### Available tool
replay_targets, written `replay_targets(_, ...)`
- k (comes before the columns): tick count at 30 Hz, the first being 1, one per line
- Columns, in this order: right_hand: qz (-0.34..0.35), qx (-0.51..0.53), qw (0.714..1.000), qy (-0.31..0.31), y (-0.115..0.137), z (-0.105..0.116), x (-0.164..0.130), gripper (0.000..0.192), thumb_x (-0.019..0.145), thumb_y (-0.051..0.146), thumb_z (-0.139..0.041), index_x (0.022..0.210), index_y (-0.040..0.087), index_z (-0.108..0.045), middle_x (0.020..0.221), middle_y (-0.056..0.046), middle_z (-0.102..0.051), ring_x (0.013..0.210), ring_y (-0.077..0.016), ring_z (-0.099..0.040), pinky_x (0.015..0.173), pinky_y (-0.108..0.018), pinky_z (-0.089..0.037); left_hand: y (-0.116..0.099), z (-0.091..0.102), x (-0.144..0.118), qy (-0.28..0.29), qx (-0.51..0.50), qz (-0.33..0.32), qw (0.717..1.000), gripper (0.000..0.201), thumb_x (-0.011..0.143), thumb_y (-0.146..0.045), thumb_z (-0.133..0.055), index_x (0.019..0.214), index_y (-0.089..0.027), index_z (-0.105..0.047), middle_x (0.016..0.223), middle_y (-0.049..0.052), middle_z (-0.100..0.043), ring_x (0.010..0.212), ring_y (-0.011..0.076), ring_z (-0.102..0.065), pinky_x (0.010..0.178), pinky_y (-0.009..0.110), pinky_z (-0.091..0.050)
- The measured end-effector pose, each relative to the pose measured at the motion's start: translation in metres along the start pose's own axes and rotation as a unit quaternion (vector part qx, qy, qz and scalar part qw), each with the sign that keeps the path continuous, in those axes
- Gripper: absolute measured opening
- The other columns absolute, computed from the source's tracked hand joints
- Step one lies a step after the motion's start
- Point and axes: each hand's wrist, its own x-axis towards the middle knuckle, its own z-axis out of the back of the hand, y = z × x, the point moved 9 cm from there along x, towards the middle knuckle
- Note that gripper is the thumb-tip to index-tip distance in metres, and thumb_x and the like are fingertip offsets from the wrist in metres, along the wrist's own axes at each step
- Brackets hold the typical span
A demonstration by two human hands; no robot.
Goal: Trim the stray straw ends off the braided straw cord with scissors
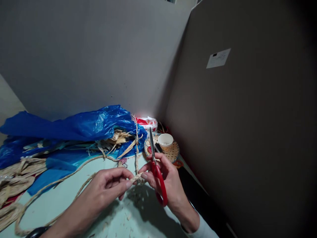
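Observation:
Between my two hands runs a short stretch of twisted natural-fibre cord [136, 178]. My left hand [105, 185] is closed, pinching the cord between thumb and fingertips. Thumb and fingers of my right hand [172, 181] pinch the same cord just to the right. That hand also carries red-handled scissors [160, 181], their blades pointing up and away and looking closed. A long length of the cord loops over the table to the left, and another piece rises behind my fingers toward the blue plastic. Small fibre scraps lie beneath my hands.
Blue plastic sheeting [99, 122] wraps dried fibre strips at the back left; more dried husks [19, 180] lie at far left. A round woven tray [174, 152] holds a paper cup [165, 141]. A red-and-white package [147, 123] sits behind it. Grey walls enclose the table [116, 215].

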Motion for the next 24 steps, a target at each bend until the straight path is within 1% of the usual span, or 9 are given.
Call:
replay_targets(4,-0.006,0.024,1.000,0.010,-0.001,-0.004,-0.002,0.055,0.063,0.034,-0.094,0.100,0.022,-0.056,0.078,0.000,-0.075,0.064,-0.0138,-0.065,0.060,-0.024,-0.049,-0.002,0.000,-0.002,-0.028,-0.001,0.004,1.000,0.026,0.079,-0.047,-0.073,0.072,-0.022,-0.077,0.069,0.001,-0.065,0.065,0.0197,-0.054,0.057,0.027,-0.039)
replay_targets(7,-0.001,0.039,0.999,0.018,0.001,-0.006,-0.002,0.056,0.062,0.031,-0.095,0.100,0.021,-0.056,0.078,0.000,-0.076,0.066,-0.0135,-0.066,0.063,-0.023,-0.050,-0.003,0.000,-0.003,-0.037,0.001,0.003,0.999,0.028,0.076,-0.049,-0.074,0.068,-0.023,-0.076,0.068,0.001,-0.065,0.066,0.0207,-0.055,0.059,0.027,-0.041)
replay_targets(10,-0.001,0.031,0.999,0.019,0.000,-0.005,-0.002,0.057,0.063,0.032,-0.095,0.102,0.021,-0.055,0.080,-0.001,-0.076,0.066,-0.0131,-0.067,0.063,-0.023,-0.050,-0.004,-0.001,-0.005,-0.034,0.002,0.007,0.999,0.029,0.078,-0.051,-0.072,0.072,-0.023,-0.079,0.068,0.001,-0.066,0.062,0.0182,-0.051,0.056,0.026,-0.038)
replay_targets(14,-0.008,0.022,0.999,0.027,-0.004,-0.003,0.000,0.058,0.064,0.035,-0.094,0.104,0.022,-0.054,0.082,0.000,-0.076,0.070,-0.0147,-0.071,0.068,-0.025,-0.053,0.000,0.003,-0.005,-0.040,-0.039,0.031,0.998,0.028,0.076,-0.051,-0.075,0.076,-0.023,-0.081,0.064,0.000,-0.066,0.048,0.0114,-0.041,0.050,0.024,-0.031)
replay_targets(16,-0.013,0.018,0.999,0.029,-0.006,-0.002,0.001,0.060,0.063,0.035,-0.095,0.105,0.022,-0.054,0.083,0.000,-0.076,0.073,-0.0160,-0.072,0.070,-0.026,-0.054,-0.001,0.005,-0.005,-0.045,-0.045,0.026,0.998,0.027,0.076,-0.050,-0.074,0.076,-0.025,-0.081,0.065,0.000,-0.067,0.050,0.0120,-0.044,0.052,0.024,-0.032)
replay_targets(18,-0.010,0.012,1.000,0.020,-0.006,0.001,0.002,0.062,0.061,0.037,-0.095,0.106,0.022,-0.054,0.082,0.000,-0.076,0.073,-0.0173,-0.072,0.070,-0.028,-0.055,-0.005,0.009,-0.005,-0.059,-0.028,0.008,0.998,0.025,0.075,-0.050,-0.074,0.078,-0.027,-0.082,0.062,-0.001,-0.065,0.056,0.0146,-0.048,0.055,0.024,-0.033)
replay_targets(20,-0.001,0.006,1.000,0.005,-0.003,0.004,0.003,0.062,0.063,0.039,-0.094,0.106,0.022,-0.053,0.082,-0.001,-0.076,0.072,-0.0178,-0.072,0.070,-0.029,-0.055,-0.008,0.015,-0.008,-0.087,-0.007,0.006,0.996,0.025,0.073,-0.051,-0.075,0.081,-0.028,-0.083,0.057,-0.002,-0.061,0.058,0.0156,-0.046,0.055,0.025,-0.031)
replay_targets(22,0.007,-0.001,1.000,-0.005,0.000,0.005,0.002,0.059,0.066,0.041,-0.091,0.106,0.022,-0.052,0.082,-0.001,-0.076,0.071,-0.0172,-0.071,0.069,-0.029,-0.055,-0.007,0.017,-0.011,-0.108,0.000,0.026,0.994,0.028,0.072,-0.052,-0.076,0.082,-0.027,-0.083,0.055,-0.003,-0.056,0.056,0.0149,-0.041,0.053,0.026,-0.029)
replay_targets(24,0.009,-0.004,1.000,-0.005,0.001,0.004,0.002,0.058,0.067,0.041,-0.091,0.106,0.022,-0.052,0.082,-0.001,-0.075,0.070,-0.0162,-0.070,0.068,-0.028,-0.054,-0.006,0.015,-0.012,-0.103,-0.009,0.044,0.994,0.031,0.072,-0.054,-0.076,0.081,-0.025,-0.082,0.056,-0.003,-0.053,0.057,0.0150,-0.040,0.053,0.026,-0.028)
